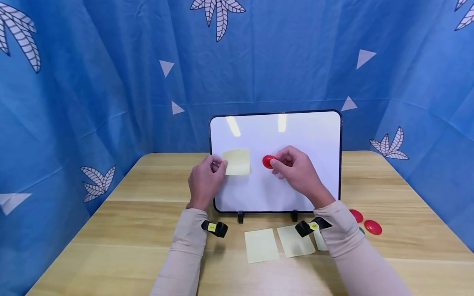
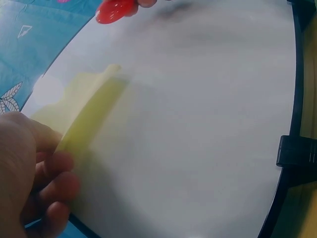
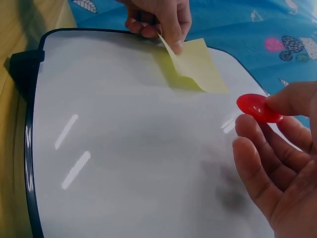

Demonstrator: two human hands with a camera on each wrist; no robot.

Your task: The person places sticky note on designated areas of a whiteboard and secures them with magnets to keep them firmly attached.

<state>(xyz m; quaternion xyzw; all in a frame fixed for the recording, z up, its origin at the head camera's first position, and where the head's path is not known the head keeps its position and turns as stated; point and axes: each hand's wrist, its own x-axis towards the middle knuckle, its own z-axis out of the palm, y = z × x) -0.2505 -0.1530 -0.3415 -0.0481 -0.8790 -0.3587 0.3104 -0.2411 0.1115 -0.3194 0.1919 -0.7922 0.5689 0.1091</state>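
The left hand (image 1: 207,181) pinches a yellow note (image 1: 237,162) by its side, near the left edge of the whiteboard (image 1: 274,193); the right hand (image 1: 298,170) holds a red disc (image 1: 268,161) between thumb and fingers, before the board's middle. Below the board's bottom edge, paper squares (image 1: 261,246) lie on the desk (image 1: 148,226); two more red discs (image 1: 372,227) rest beyond its lower right corner.

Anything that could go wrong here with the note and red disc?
The yellow note is pinched at one edge by the left hand and bows, so it may crease. The red disc, pinched in the right hand, might slip. The whiteboard stands on small black feet; a firm press could tip it.
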